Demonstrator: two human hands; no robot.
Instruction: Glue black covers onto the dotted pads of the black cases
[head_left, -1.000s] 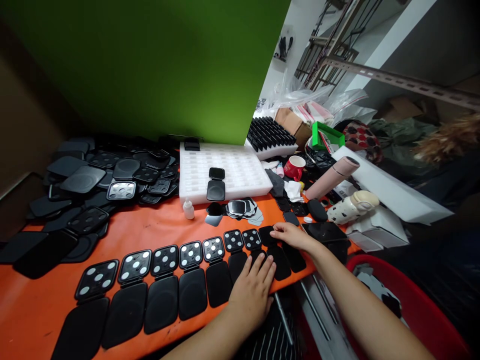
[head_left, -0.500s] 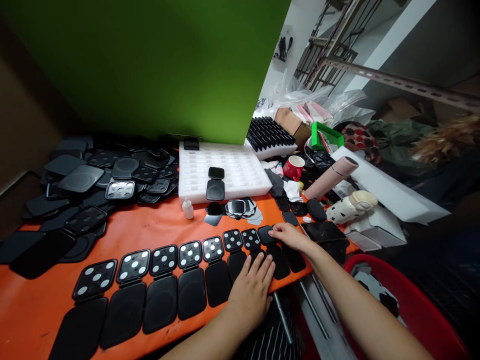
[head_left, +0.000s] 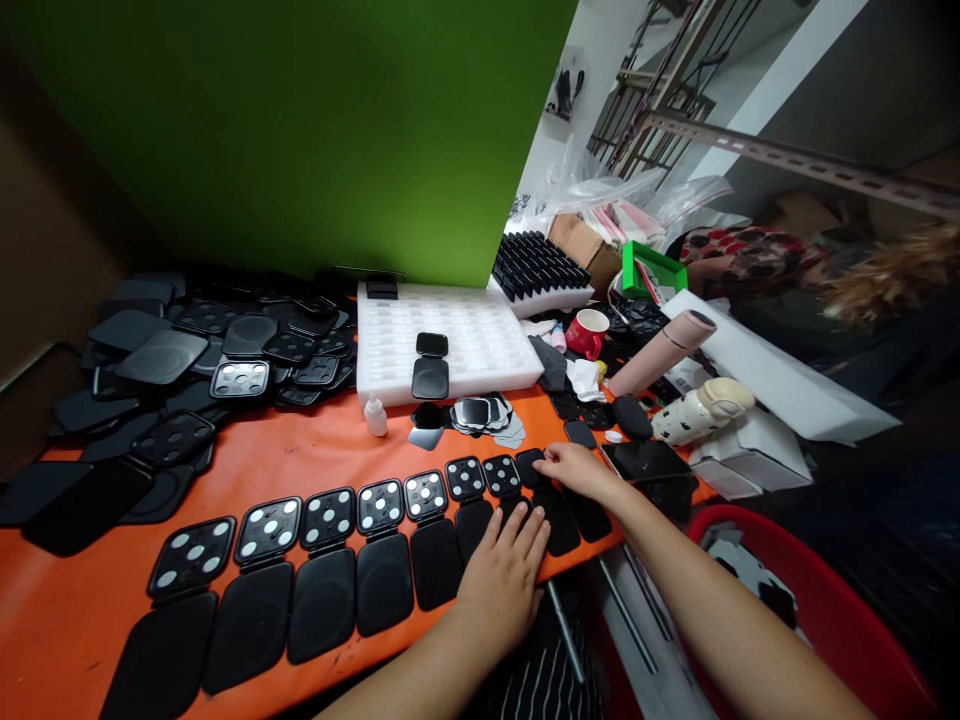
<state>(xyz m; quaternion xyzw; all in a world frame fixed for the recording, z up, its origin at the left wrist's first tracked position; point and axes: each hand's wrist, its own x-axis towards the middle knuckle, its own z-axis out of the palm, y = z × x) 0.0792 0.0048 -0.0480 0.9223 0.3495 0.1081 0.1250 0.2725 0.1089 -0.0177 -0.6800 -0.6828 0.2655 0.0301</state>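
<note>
Nearest me, my left hand (head_left: 508,580) lies flat with fingers spread on the lower halves of the opened black cases (head_left: 480,505) at the right end of the row along the orange worktop (head_left: 300,455), while my right hand (head_left: 574,468) pinches the upper flap of the case beside them. I judge that if the left palm drags, it could knock the neighbouring cases out of line. The right fingertips hide what they grip, and the far pile of black parts (head_left: 172,370) blurs into shadow.

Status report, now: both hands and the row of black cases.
Left hand flat on a lower flap in the row of open black cases. Right hand fingertips on the upper panel near the row's right end. Nothing between them.
</note>
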